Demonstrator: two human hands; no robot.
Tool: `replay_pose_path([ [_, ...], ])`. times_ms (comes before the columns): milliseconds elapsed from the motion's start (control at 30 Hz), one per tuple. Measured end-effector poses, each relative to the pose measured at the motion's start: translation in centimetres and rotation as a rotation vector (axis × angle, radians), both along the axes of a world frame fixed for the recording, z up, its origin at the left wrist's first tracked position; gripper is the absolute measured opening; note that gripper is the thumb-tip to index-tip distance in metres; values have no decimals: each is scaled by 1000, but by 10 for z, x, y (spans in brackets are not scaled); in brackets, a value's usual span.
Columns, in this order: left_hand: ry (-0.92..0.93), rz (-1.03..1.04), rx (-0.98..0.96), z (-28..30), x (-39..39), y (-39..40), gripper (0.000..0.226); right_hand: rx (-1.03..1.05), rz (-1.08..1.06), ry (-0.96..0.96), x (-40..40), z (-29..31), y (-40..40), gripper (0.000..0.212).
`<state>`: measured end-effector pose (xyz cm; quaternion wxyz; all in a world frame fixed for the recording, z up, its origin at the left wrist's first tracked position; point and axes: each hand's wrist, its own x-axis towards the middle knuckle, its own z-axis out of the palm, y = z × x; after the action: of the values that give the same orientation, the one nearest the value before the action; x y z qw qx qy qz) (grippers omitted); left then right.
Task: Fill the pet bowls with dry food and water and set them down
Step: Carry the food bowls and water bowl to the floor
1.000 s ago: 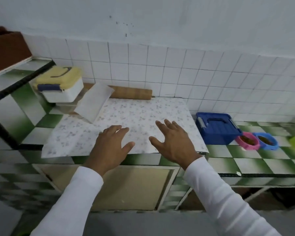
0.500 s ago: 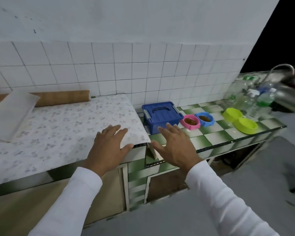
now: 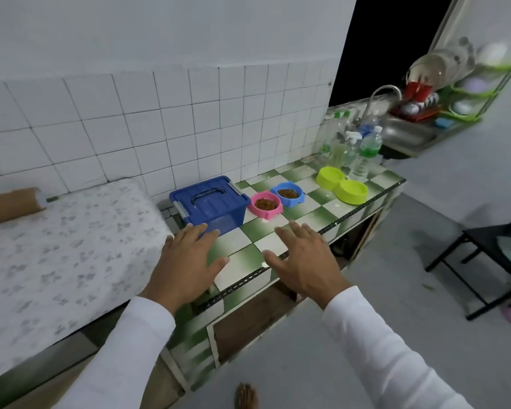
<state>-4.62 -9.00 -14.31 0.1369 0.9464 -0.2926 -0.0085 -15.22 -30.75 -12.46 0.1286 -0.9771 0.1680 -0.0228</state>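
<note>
A pink bowl (image 3: 266,205) and a blue bowl (image 3: 288,193), both holding brown dry food, stand side by side on the green-and-white tiled counter (image 3: 313,215). A lime-green double bowl (image 3: 341,185) lies further right, seemingly empty. A closed blue lidded box (image 3: 210,203) sits left of the pink bowl. My left hand (image 3: 186,261) hovers flat in front of the blue box, fingers straight, holding nothing. My right hand (image 3: 303,258) hovers flat over the counter's front edge, short of the bowls, also holding nothing.
Several clear bottles (image 3: 353,149) stand behind the lime bowl, near a metal sink (image 3: 407,134) with a tap and a dish rack. A flowered sheet (image 3: 56,255) and a cardboard roll (image 3: 9,206) lie at left. A black stool (image 3: 490,249) stands at right.
The view has swung right along the counter, bringing the bowls, bottles and sink closer. Both hands stay flat and empty, now in front of the blue box and bowls.
</note>
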Motion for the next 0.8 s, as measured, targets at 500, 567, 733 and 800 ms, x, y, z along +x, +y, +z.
replay_pose_path([
  [500,30,-214,36,-16,102,-149,64,13,-168,32,69,-6,-113,71],
  [567,25,-232,35,-18,115,-163,62,22,-174,31,82,-7,-126,71],
  [733,15,-252,36,-18,145,-193,62,37,-188,20,112,-11,-157,73],
  [800,18,-257,37,-18,154,-206,62,37,-191,21,122,-13,-169,73],
])
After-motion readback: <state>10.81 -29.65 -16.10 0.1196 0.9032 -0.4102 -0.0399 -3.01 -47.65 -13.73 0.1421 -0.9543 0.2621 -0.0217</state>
